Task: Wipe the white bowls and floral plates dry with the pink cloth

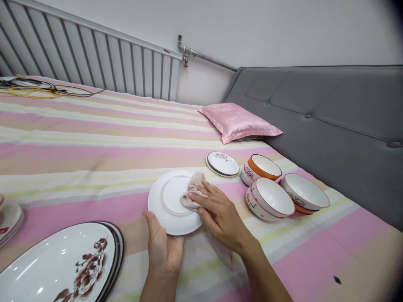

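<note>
A white plate [166,197] is held upside down above the striped bed, its foot ring facing up. My left hand [162,245] grips its near edge, thumb on top. My right hand [217,212] presses a pale pink cloth [192,191] against the plate's underside, fingers closed on the cloth; the cloth's tail hangs below my wrist.
Three orange-rimmed bowls [272,195] lie to the right, near a small patterned plate stack [223,163]. A large oval flowered platter [63,264] sits at bottom left, more dishes [9,218] at the left edge. A pink pillow [239,121], grey headboard [330,126] and cables [37,88] lie beyond.
</note>
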The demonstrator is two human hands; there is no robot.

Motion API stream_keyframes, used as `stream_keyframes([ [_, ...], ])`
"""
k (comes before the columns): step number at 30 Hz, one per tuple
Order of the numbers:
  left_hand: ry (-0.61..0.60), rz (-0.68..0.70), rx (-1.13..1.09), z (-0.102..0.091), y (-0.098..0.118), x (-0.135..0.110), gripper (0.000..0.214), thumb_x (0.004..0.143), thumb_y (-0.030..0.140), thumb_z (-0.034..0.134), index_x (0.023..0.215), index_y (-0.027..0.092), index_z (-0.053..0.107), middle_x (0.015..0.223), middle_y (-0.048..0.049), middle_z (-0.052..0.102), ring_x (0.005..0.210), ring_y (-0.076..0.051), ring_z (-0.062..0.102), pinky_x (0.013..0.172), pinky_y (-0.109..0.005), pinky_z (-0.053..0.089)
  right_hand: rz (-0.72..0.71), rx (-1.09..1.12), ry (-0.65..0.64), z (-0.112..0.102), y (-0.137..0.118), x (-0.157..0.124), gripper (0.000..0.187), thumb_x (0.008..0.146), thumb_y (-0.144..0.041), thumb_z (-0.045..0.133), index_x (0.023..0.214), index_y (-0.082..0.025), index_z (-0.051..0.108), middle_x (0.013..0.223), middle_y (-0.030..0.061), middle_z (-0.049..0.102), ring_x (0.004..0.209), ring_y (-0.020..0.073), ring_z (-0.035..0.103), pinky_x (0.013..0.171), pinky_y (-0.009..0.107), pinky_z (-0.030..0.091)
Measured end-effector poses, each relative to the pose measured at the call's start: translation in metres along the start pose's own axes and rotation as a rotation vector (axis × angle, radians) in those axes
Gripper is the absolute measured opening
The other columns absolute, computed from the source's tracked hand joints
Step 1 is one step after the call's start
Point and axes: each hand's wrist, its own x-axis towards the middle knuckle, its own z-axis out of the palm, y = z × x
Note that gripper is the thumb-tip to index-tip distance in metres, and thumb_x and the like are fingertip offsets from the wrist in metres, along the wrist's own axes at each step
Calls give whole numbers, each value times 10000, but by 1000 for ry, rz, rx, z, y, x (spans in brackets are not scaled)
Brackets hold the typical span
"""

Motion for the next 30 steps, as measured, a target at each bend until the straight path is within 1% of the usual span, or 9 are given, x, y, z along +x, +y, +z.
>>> stream_keyframes([
  [4, 12, -33, -34, -2, 2, -1, 589, 847, 554, 376, 1288, 185, 503, 1128, -151, 655, 976, -264, 647, 803, -376, 540, -52, 37, -34, 1, -13, 0, 394, 858, -192, 477, 1240, -271, 541, 1348, 8, 492, 1341, 205, 297, 1073, 443, 314],
  [7, 35, -70, -89, -2, 1, -3, 535, 886, 510, 330, 1244, 177, 548, 1030, -134, 702, 877, -211, 686, 742, -293, 560, -83, 7, -84, 6, -23, 2, 372, 907, -251, 436, 1272, -272, 505, 1384, 2, 449, 1348, 196, 283, 1089, 435, 285],
  [10, 43, -106, -110, 0, -4, -6, 498, 924, 450, 275, 1198, 176, 588, 1001, -113, 715, 824, -152, 696, 722, -211, 549, -76, -53, -79, 13, -28, 3, 390, 939, -266, 373, 1323, -277, 440, 1429, -7, 381, 1360, 192, 251, 1106, 451, 234],
  [12, 21, -116, -81, 2, -9, -9, 481, 930, 432, 277, 1179, 182, 603, 1052, -101, 700, 869, -138, 685, 763, -196, 533, -47, -93, -50, 15, -28, 4, 406, 946, -274, 352, 1348, -282, 400, 1454, -10, 337, 1371, 197, 219, 1113, 464, 204],
  [16, -6, -134, 21, 6, -18, -17, 443, 921, 422, 332, 1188, 191, 600, 1183, -80, 639, 1042, -154, 617, 935, -226, 447, 36, -151, 30, 16, -22, 4, 447, 940, -262, 343, 1386, -274, 334, 1489, 2, 257, 1389, 203, 150, 1116, 477, 173],
  [19, -8, -169, 86, 9, -21, -22, 421, 911, 415, 372, 1212, 209, 581, 1234, -70, 605, 1141, -178, 549, 1015, -279, 378, 113, -180, 98, 15, -17, 3, 464, 932, -251, 344, 1395, -262, 314, 1498, 11, 233, 1393, 207, 132, 1114, 485, 170],
  [24, -9, -177, 176, 9, -20, -23, 466, 861, 479, 433, 1210, 209, 582, 1240, -85, 598, 1209, -207, 484, 1032, -326, 358, 251, -178, 178, 14, -5, 3, 460, 937, -250, 324, 1396, -263, 308, 1483, 25, 275, 1379, 223, 192, 1098, 511, 203],
  [27, 11, -105, 194, 7, -19, -20, 458, 863, 472, 427, 1209, 216, 581, 1250, -78, 588, 1197, -203, 495, 1021, -323, 368, 302, -147, 205, 14, 3, 3, 462, 934, -227, 318, 1396, -250, 313, 1456, 35, 336, 1356, 208, 261, 1093, 490, 237],
  [30, 42, -26, 171, 5, -16, -16, 489, 854, 499, 413, 1225, 220, 567, 1266, -80, 569, 1170, -209, 518, 989, -325, 400, 307, -108, 209, 15, 7, 1, 464, 927, -212, 327, 1390, -239, 331, 1429, 30, 383, 1337, 185, 306, 1094, 443, 268],
])
